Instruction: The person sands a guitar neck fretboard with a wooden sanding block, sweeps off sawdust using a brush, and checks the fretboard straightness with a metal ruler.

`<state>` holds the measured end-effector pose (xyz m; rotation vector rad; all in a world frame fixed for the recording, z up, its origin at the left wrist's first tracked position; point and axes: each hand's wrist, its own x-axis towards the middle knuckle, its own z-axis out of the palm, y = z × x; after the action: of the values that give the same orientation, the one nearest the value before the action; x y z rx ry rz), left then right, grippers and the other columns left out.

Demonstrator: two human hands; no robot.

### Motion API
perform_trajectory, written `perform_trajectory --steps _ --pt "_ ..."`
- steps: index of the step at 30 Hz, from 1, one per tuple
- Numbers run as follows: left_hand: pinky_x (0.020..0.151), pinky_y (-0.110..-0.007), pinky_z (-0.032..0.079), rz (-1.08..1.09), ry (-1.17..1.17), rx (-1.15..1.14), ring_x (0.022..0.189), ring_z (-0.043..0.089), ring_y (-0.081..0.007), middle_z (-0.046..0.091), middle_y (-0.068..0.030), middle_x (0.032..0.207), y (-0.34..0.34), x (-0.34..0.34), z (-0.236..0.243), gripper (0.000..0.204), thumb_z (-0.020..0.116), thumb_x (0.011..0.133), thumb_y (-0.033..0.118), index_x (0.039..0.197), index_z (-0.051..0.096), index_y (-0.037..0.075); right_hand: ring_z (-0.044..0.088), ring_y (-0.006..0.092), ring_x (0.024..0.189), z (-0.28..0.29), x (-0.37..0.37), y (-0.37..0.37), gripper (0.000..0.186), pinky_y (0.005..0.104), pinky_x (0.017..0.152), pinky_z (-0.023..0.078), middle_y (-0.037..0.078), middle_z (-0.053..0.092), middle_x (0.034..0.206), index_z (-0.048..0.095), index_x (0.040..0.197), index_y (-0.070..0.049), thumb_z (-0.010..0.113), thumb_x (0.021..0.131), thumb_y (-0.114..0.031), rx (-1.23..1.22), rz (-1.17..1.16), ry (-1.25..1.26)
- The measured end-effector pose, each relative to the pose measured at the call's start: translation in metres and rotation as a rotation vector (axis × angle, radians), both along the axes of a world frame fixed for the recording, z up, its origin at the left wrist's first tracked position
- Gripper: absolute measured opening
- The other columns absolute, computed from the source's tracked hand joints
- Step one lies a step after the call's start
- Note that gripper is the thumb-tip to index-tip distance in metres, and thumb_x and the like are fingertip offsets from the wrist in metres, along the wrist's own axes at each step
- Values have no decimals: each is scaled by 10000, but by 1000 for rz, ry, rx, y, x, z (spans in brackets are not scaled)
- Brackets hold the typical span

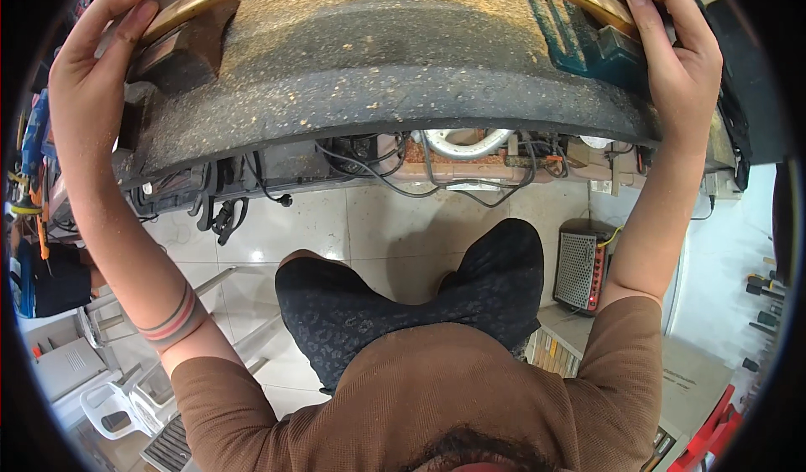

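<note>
Patterned wooden strip [206,0] held over far side of gritty worktop [403,94]; one end grasped by left hand [94,69], the other by right hand [680,56]. Best steadied, it is judged, by even pressure at both ends, clear of teal bracket [617,48].

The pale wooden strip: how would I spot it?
Find the dark, dust-flecked workbench across the top of the view. Near the picture's upper edge, look between the left hand and the right hand. The pale wooden strip runs between them, long and narrow, unlike the dark block near its left end and the teal slotted bracket near its right.
</note>
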<state>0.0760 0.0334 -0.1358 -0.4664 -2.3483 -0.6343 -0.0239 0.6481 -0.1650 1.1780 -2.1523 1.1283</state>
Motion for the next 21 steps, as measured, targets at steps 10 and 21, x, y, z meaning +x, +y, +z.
perform_trajectory --steps 10,21 --pt "1207 -335 479 -32 -29 -111 1295 676 -126 791 -15 1336 -32 -11 6 343 729 1136 186 1455 788 75 687 168 1111 31 104 -46 208 329 1025 531 70 707 1130 732 1222 24 612 1055 55 109 -523 314" --pt "1282 -397 406 88 -187 -165 1471 573 -218 648 -122 1546 -48 -4 13 493 564 1216 346 1604 664 60 673 172 1055 15 91 -1 278 329 962 534 60 728 1096 802 1248 7 609 1057 66 83 -480 325"
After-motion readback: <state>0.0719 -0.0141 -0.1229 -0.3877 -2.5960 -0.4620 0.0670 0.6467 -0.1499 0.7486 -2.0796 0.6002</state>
